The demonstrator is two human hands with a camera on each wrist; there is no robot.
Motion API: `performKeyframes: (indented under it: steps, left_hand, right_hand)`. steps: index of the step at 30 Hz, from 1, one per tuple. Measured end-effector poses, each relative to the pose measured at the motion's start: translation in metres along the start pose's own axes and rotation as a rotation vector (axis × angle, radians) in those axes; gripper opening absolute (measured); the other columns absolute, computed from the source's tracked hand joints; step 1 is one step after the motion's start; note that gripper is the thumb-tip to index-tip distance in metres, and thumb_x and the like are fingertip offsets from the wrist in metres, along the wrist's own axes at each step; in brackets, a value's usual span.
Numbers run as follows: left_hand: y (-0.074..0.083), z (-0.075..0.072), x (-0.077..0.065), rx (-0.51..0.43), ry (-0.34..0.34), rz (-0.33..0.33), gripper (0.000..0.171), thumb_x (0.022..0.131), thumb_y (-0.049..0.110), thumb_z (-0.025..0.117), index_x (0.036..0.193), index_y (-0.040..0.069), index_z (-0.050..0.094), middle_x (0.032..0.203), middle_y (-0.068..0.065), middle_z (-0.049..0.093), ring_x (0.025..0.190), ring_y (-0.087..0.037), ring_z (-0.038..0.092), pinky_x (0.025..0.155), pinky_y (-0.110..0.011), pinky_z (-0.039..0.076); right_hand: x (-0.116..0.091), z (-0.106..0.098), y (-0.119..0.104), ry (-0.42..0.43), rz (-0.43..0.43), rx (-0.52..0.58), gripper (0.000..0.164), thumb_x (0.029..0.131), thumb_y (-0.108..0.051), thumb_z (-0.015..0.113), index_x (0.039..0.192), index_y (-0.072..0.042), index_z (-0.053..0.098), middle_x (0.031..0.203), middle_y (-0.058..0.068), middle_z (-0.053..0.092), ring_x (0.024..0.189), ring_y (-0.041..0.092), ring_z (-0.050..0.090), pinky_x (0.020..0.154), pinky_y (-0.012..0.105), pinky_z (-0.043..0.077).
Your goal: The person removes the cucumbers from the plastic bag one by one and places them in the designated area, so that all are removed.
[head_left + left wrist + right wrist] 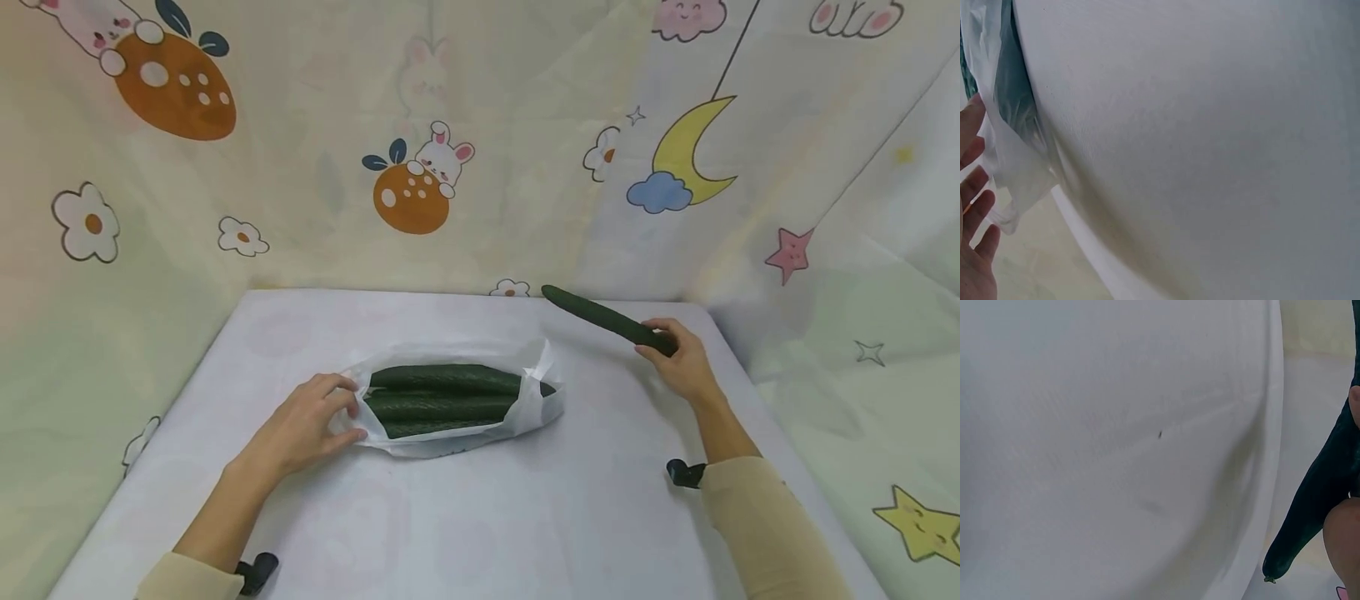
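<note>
A white plastic bag (450, 448) lies on the table with several dark green cucumbers (442, 408) showing through its open top. At the bag's left end is my left hand (300, 427), fingers spread and fingertips right at the plastic. The left wrist view has those loose fingers (974, 187) beside the crumpled bag (1016, 156). To the right, my right hand (684, 365) grips a single cucumber (600, 317) near one end, raised over the table and slanting up to the left. Part of this cucumber (1310, 506) crosses the right edge of the right wrist view.
The table (480, 525) has a white cover. Behind it and at both sides hang curtains (300, 150) printed with rabbits, flowers and stars. Black wrist straps with small mounts (686, 473) sit at both sleeves.
</note>
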State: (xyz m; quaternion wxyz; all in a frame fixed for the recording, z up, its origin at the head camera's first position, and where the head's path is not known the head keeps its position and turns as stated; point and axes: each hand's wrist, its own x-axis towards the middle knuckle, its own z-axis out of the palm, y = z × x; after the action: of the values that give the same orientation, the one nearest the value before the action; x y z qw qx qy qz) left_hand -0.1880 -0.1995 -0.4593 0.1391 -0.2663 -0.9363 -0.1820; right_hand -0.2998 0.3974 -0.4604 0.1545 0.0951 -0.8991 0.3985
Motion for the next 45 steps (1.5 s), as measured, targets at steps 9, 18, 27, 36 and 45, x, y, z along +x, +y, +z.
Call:
performKeyframes:
  steps: [9,18,27,36,45]
  left_hand:
    - [0.007,0.019,-0.007,-0.009,0.019,0.038,0.033,0.072,0.028,0.094,0.083,0.025,0.063,0.117,-0.002,0.066,0.113,-0.028,0.061,0.093,-0.048,0.050]
    - [0.005,0.018,-0.003,0.009,0.007,0.028,0.034,0.070,0.030,0.095,0.080,0.025,0.063,0.116,-0.002,0.066,0.113,-0.028,0.061,0.094,-0.048,0.050]
    - [-0.003,0.000,-0.004,0.036,0.004,0.047,0.035,0.069,0.028,0.095,0.081,0.025,0.062,0.114,-0.002,0.066,0.109,-0.027,0.061,0.089,-0.047,0.051]
    - [-0.004,0.003,0.002,0.036,-0.012,0.059,0.035,0.070,0.029,0.095,0.082,0.025,0.063,0.117,-0.002,0.066,0.109,-0.025,0.061,0.090,-0.044,0.052]
    - [-0.002,0.003,0.001,0.009,0.018,0.069,0.036,0.068,0.027,0.096,0.083,0.027,0.063,0.115,-0.001,0.065,0.109,-0.025,0.061,0.091,-0.046,0.052]
  right_hand:
    - [-0.006,-0.018,0.013,-0.077,0.055,-0.131,0.042,0.095,-0.015,0.075,0.135,-0.010,0.060,0.124,0.025,0.064,0.104,0.036,0.058,0.085,0.043,0.043]
    - [0.011,-0.020,0.016,-0.108,-0.011,-0.181,0.041,0.091,-0.011,0.079,0.129,-0.009,0.064,0.119,0.022,0.068,0.102,0.036,0.061,0.087,0.042,0.047]
    - [0.038,-0.002,0.013,-0.205,-0.004,-0.172,0.041,0.092,-0.014,0.078,0.130,-0.010,0.064,0.131,0.021,0.065,0.124,0.042,0.056,0.105,0.059,0.040]
    - [0.050,-0.016,0.026,-0.286,0.007,-0.237,0.038,0.094,-0.011,0.074,0.131,-0.008,0.063,0.134,0.024,0.061,0.129,0.046,0.050,0.107,0.064,0.036]
    - [0.046,-0.024,0.040,-0.340,0.062,-0.230,0.042,0.096,-0.015,0.073,0.135,-0.007,0.060,0.140,0.025,0.057,0.134,0.050,0.045,0.110,0.067,0.033]
